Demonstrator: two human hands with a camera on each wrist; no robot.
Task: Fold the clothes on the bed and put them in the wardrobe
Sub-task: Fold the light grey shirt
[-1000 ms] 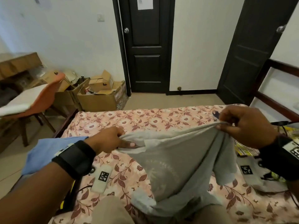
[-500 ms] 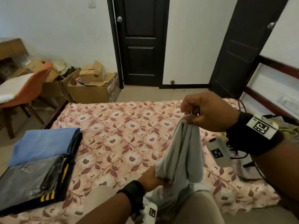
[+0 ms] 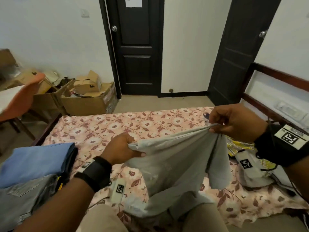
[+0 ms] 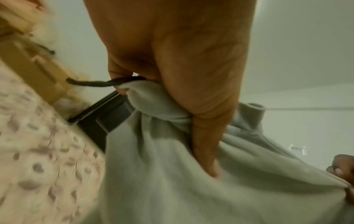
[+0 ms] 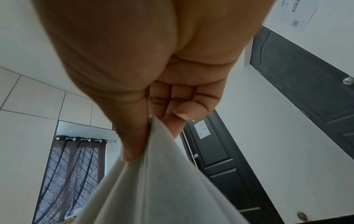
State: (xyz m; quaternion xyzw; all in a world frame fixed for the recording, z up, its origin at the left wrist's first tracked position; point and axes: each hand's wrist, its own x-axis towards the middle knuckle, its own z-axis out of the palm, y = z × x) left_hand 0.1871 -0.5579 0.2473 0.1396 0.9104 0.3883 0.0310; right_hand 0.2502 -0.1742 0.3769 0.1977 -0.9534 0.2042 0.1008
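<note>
A grey T-shirt (image 3: 173, 166) hangs stretched between my two hands above the bed (image 3: 133, 124) with its floral sheet. My left hand (image 3: 122, 148) grips the shirt's left upper edge in a fist; the left wrist view shows the grey cloth (image 4: 172, 174) bunched under the thumb. My right hand (image 3: 234, 121), held higher, pinches the right upper corner; in the right wrist view the cloth (image 5: 153, 174) is pinched between thumb and fingers. The shirt's lower part drapes down onto my lap.
A stack of folded clothes, blue (image 3: 33, 161) on top of grey jeans (image 3: 21, 198), lies at the bed's left edge. Devices with square markers (image 3: 247, 166) and cables lie on the right. Cardboard boxes (image 3: 87, 97), an orange chair (image 3: 20, 97) and two dark doors (image 3: 137, 46) stand beyond.
Half a second ago the shirt hung bunched from my right hand with the left hand low near my lap. The left hand has risen and moved left, spreading the shirt wide again.
</note>
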